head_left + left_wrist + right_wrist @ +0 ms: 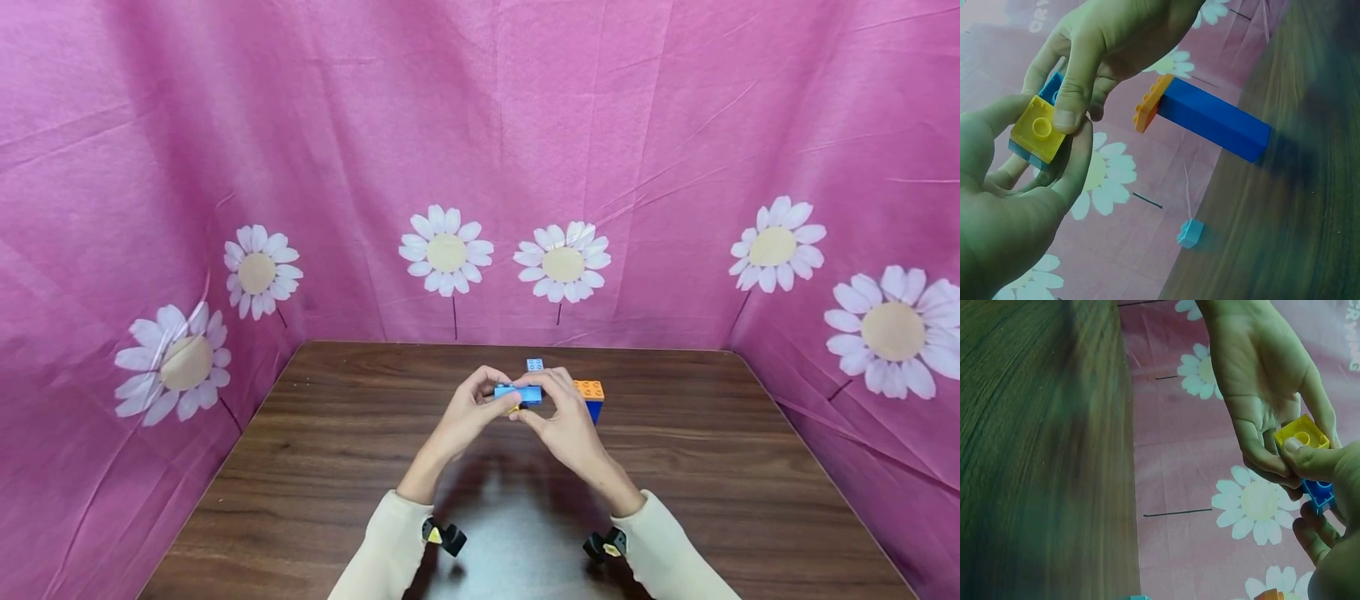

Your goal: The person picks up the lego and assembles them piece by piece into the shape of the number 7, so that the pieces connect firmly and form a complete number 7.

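Note:
Above the middle of the table, both hands hold a small stack of toy building bricks. It has a blue brick (529, 394) and a yellow brick (1030, 128), whose hollow underside faces the left wrist camera. My left hand (467, 419) grips the stack from the left, its fingers curled round the edges. From the other side my right hand (567, 423) pinches it, with the thumb pressed on the yellow brick. In the right wrist view, the hollow blue underside (1320, 495) shows beside the yellow brick, between the two hands. Fingers hide part of the stack.
Just beyond the right hand stands a tall dark blue block (1216, 119) topped by an orange brick (589, 389). A light blue brick (534, 364) sits behind the hands on the brown wooden table (300, 467). Pink cloth (375, 125) with daisies surrounds the table's back and sides.

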A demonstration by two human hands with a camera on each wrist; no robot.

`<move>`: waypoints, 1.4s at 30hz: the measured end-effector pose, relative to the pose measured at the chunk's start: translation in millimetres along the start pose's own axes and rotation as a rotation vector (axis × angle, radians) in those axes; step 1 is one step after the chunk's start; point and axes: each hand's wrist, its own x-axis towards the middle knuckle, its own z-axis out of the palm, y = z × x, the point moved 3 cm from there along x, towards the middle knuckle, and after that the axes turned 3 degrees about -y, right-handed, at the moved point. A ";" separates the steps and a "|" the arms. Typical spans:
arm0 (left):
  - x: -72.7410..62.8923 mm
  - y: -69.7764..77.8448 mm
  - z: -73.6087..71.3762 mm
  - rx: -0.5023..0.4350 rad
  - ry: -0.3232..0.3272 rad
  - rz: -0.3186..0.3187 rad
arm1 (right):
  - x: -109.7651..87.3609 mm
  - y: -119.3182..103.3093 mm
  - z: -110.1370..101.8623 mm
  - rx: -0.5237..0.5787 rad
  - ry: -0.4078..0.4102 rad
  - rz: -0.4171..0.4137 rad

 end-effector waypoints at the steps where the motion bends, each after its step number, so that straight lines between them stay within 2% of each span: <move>1: 0.2 -0.1 0.2 -0.005 0.002 0.006 | 0.3 0.2 -0.3 -0.005 -0.008 -0.006; 7: 0.2 -0.6 0.0 -0.007 0.039 0.040 | 2.0 -1.4 -7.9 -0.021 -0.094 -0.017; 11: -0.5 2.3 -2.1 -0.005 0.075 0.045 | 3.0 -1.0 -21.4 -0.021 -0.141 -0.044; 14: -0.8 2.8 -4.4 -0.023 0.085 0.039 | 4.2 4.3 -35.9 -0.043 -0.124 -0.054; 17: -0.9 1.8 -6.7 -0.043 0.097 0.020 | 5.2 13.8 -50.9 -0.068 -0.081 -0.030; 21: -1.1 0.6 -8.6 -0.054 0.114 -0.002 | 3.8 29.6 -67.1 -0.095 -0.050 0.013; 24: -0.5 -0.1 -8.9 -0.064 0.114 -0.001 | 0.8 43.4 -75.4 -0.091 -0.073 0.062; 31: 1.4 -3.7 -8.6 -0.061 0.131 0.010 | -14.9 81.5 -78.0 -0.016 -0.262 0.255; 34: 2.2 -5.1 -7.6 -0.061 0.138 0.007 | -21.5 95.0 -74.4 -0.005 -0.309 0.312; 38: 2.9 -5.1 -6.5 -0.057 0.143 0.007 | -25.4 105.0 -71.5 0.017 -0.300 0.351; 42: 3.1 -5.2 -6.6 -0.047 0.153 0.011 | -25.7 107.1 -70.0 0.010 -0.283 0.354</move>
